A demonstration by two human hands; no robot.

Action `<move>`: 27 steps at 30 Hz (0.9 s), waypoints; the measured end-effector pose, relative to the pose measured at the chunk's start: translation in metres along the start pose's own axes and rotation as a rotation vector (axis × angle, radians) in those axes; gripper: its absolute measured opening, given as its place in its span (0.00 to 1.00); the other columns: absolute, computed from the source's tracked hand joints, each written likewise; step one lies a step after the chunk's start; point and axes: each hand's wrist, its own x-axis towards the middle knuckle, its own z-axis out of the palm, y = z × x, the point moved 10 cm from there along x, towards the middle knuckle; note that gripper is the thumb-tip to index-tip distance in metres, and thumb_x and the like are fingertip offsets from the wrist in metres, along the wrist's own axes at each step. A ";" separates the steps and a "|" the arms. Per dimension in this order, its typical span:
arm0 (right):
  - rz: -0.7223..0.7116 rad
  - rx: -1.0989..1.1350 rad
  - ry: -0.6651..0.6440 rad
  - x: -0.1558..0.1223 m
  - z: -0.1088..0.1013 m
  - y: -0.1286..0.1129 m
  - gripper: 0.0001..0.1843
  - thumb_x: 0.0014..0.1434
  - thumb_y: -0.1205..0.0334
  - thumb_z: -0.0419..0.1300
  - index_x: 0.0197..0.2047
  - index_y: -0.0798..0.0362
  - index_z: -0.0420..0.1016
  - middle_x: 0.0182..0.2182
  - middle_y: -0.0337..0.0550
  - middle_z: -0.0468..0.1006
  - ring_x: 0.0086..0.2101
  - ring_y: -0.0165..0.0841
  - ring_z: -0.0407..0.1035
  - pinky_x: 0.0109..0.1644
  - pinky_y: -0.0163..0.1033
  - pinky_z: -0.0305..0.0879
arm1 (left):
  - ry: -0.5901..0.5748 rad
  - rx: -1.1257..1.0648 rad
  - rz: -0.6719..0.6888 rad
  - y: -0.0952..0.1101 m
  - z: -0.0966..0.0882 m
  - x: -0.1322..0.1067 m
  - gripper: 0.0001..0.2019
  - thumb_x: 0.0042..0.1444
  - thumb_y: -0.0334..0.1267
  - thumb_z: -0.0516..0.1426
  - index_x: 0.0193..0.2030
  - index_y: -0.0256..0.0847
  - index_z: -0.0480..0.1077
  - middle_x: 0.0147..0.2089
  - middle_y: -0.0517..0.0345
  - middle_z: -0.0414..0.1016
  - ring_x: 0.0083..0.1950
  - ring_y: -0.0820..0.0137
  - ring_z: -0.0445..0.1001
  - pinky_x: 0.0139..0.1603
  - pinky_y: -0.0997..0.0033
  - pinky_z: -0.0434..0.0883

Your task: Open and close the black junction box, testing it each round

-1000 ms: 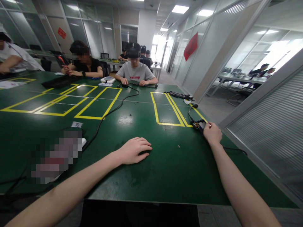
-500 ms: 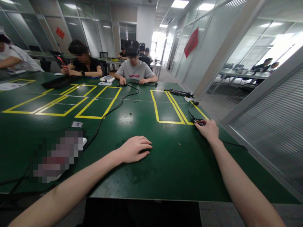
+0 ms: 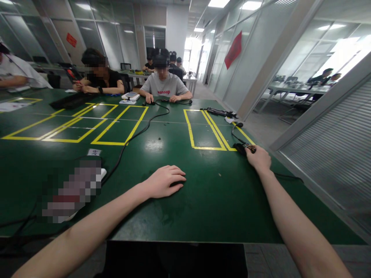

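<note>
My left hand (image 3: 166,181) lies palm down on the green table (image 3: 203,208), its fingers loosely stretched. I see nothing held in it, though the space under the palm is hidden. At the right edge of the table, my right hand (image 3: 260,158) closes its thumb and fingers on a small black device (image 3: 240,148) with some light, metallic-looking detail near the fingertips. Its exact kind I cannot make out. A thin black cord or stalk (image 3: 234,133) rises behind this device to a round black tip (image 3: 239,124).
Yellow tape outlines (image 3: 208,148) mark the table. A long black cable (image 3: 149,122) crosses it on the left, near a blurred-out item (image 3: 72,189). A folded black stand (image 3: 218,112) lies at the far right. Across the table sits a person in a grey shirt (image 3: 165,85).
My right hand has shifted slightly right along the black device, so more of the device shows to the left of the fingers. My left hand stays in place.
</note>
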 end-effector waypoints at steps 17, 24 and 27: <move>-0.878 0.633 -0.800 -0.174 0.012 -0.223 0.23 0.58 0.57 0.68 0.56 0.50 0.79 0.48 0.47 0.82 0.45 0.40 0.77 0.48 0.43 0.74 | 0.132 0.012 -0.033 0.000 -0.017 0.001 0.21 0.67 0.44 0.57 0.65 0.44 0.69 0.64 0.46 0.74 0.63 0.57 0.73 0.63 0.53 0.72; -1.034 0.720 -0.841 -0.216 -0.005 -0.250 0.16 0.60 0.58 0.68 0.50 0.53 0.78 0.43 0.47 0.82 0.42 0.39 0.77 0.47 0.42 0.72 | 0.082 -0.018 -0.099 -0.003 -0.011 0.005 0.18 0.62 0.45 0.61 0.55 0.39 0.71 0.48 0.49 0.81 0.49 0.59 0.78 0.52 0.60 0.73; -1.006 0.691 -0.790 -0.206 -0.002 -0.244 0.17 0.58 0.57 0.70 0.49 0.52 0.78 0.42 0.46 0.82 0.41 0.39 0.77 0.46 0.42 0.71 | 0.058 -0.003 -0.125 -0.006 -0.007 0.005 0.23 0.61 0.46 0.62 0.59 0.39 0.69 0.50 0.48 0.80 0.50 0.58 0.78 0.52 0.59 0.73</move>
